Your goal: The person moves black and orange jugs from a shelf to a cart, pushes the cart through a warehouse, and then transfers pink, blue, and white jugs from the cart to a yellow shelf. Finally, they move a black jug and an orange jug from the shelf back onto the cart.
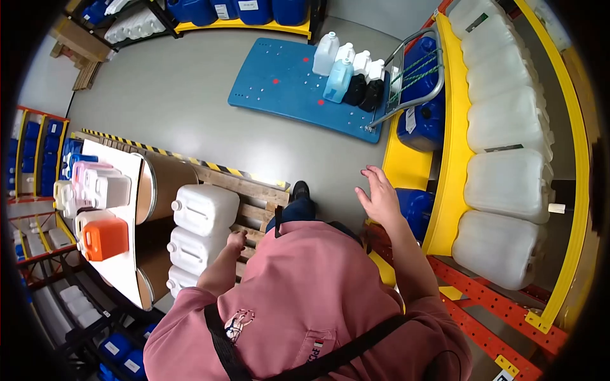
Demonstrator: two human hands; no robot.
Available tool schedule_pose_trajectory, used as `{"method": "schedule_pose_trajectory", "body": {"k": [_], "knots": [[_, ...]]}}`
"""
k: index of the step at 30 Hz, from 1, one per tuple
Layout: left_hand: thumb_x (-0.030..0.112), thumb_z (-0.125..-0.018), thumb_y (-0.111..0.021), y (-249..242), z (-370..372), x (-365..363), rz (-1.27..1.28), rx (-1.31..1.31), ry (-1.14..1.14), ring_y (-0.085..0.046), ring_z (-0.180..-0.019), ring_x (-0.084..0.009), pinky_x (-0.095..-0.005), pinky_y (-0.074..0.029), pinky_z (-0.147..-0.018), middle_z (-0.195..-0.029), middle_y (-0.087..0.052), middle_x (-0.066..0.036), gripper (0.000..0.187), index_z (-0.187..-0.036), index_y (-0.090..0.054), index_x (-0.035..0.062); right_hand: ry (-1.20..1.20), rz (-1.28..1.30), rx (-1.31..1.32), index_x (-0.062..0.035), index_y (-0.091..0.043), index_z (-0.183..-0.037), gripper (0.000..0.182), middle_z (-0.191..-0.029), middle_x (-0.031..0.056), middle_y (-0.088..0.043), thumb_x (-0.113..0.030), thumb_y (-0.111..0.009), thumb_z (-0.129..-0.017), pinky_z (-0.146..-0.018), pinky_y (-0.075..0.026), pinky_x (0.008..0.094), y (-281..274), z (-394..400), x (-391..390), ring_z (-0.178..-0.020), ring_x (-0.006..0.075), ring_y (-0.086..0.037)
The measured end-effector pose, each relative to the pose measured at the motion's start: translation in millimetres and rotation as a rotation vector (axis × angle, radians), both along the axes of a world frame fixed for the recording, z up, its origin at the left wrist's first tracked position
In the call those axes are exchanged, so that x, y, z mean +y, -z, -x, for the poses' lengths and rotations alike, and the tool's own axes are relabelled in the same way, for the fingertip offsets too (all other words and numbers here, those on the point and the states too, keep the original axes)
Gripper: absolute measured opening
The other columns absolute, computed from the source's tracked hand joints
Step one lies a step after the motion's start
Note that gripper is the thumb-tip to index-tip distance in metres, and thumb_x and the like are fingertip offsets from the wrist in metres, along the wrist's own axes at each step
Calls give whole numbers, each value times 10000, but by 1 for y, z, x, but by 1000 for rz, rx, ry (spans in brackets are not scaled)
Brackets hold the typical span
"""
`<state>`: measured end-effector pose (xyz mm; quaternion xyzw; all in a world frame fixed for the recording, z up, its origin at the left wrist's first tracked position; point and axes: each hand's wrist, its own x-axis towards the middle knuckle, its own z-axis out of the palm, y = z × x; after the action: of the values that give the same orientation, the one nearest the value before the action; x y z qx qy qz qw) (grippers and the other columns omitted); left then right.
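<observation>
My right hand [379, 196] is raised in front of the yellow rack, fingers apart, with nothing in it. A blue container [415, 211] stands just beyond it on the shelf. Low on the other side, my left hand [237, 239] has its fingers curled; what they hold, if anything, is hidden. It is beside a white translucent jerrycan [206, 209], the front one of several in a row, above a wooden pallet [252, 204].
Ahead is a blue platform cart [279, 79] with a metal handle, carrying a light-blue jug [338, 80] and other bottles. At left, a white board [130, 254] on drums holds an orange jerrycan [107, 239]. A yellow rack [456, 127] with large translucent containers runs along the right.
</observation>
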<state>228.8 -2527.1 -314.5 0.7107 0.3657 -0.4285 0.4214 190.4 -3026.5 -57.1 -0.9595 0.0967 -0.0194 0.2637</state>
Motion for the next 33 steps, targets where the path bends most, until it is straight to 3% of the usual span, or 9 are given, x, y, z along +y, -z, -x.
{"method": "schedule_pose_trajectory", "body": {"k": [1, 2, 6, 10, 14, 18, 23, 28, 33], "knots": [[291, -959, -602, 3, -40, -9, 49, -36, 1, -501, -588, -130, -301, -403, -522, -746, -554, 4, 265, -1086, -641, 62, 42, 7, -8, -2, -584, -1264, 433, -1357, 194, -559, -224, -694, -909, -993, -503, 450, 3, -20, -11, -1196, 402, -591], [336, -975, -606, 0, -79, -21, -1, -54, 146, -621, -848, -211, -368, -515, -686, -1059, -654, -85, 406, -1249, -611, 37, 52, 8, -18, -2, -584, -1264, 433, -1357, 194, -559, -224, -694, -909, -993, -503, 450, 5, -41, -24, -1196, 402, -591], [345, -986, -589, -61, -218, -94, 139, -261, 164, -639, -987, -190, -348, -506, -834, -1159, -659, -54, 453, -1322, -585, 42, 125, -37, -29, 15, -584, -1258, 462, -1363, 202, -556, -264, -701, -909, -995, -497, 453, 18, -94, -59, -1204, 407, -586], [299, -1003, -557, -96, -306, -146, 203, -403, 121, -634, -1014, -169, -315, -499, -850, -1174, -657, -51, 422, -1347, -580, 56, 188, -83, 30, 22, -594, -1253, 480, -1364, 203, -555, -296, -704, -910, -1012, -485, 442, 56, -156, -85, -1214, 403, -579], [301, -1005, -570, -86, -342, -161, 213, -345, 70, -637, -1023, -166, -301, -504, -848, -1178, -664, -57, 428, -1358, -570, 60, 205, -161, 122, 28, -600, -1254, 520, -1361, 221, -548, -336, -720, -902, -1012, -486, 453, 96, -233, -114, -1216, 413, -573], [369, -993, -595, -57, -342, -142, 40, -167, 76, -657, -965, -208, -353, -519, -821, -1163, -673, -66, 460, -1328, -568, 54, 249, -240, 166, 36, -587, -1275, 549, -1328, 241, -574, -348, -721, -907, -1007, -492, 451, 155, -326, -150, -1200, 412, -587], [345, -976, -600, -27, -367, -120, -110, 53, 76, -650, -939, -203, -355, -514, -789, -1127, -668, -57, 436, -1309, -593, 64, 574, -666, 304, 36, -532, -1342, 591, -1264, 230, -643, -342, -716, -927, -989, -504, 410, 232, -443, -197, -1163, 338, -638], [327, -1000, -585, -28, -433, -156, -107, 25, 110, -659, -1001, -190, -337, -516, -824, -1181, -674, -73, 452, -1350, -579, 42, 798, -583, 418, 22, -447, -1430, 675, -1287, 218, -630, -304, -728, -910, -958, -502, 405, 359, -516, -238, -1156, 336, -630], [305, -1020, -570, -39, -502, -193, -43, -43, 220, -656, -1070, -195, -339, -516, -899, -1222, -674, -96, 443, -1364, -571, 26, 898, -524, 529, 68, -474, -1376, 656, -1260, 260, -634, -284, -732, -887, -932, -510, 447, 419, -563, -251, -1145, 383, -640]]}}
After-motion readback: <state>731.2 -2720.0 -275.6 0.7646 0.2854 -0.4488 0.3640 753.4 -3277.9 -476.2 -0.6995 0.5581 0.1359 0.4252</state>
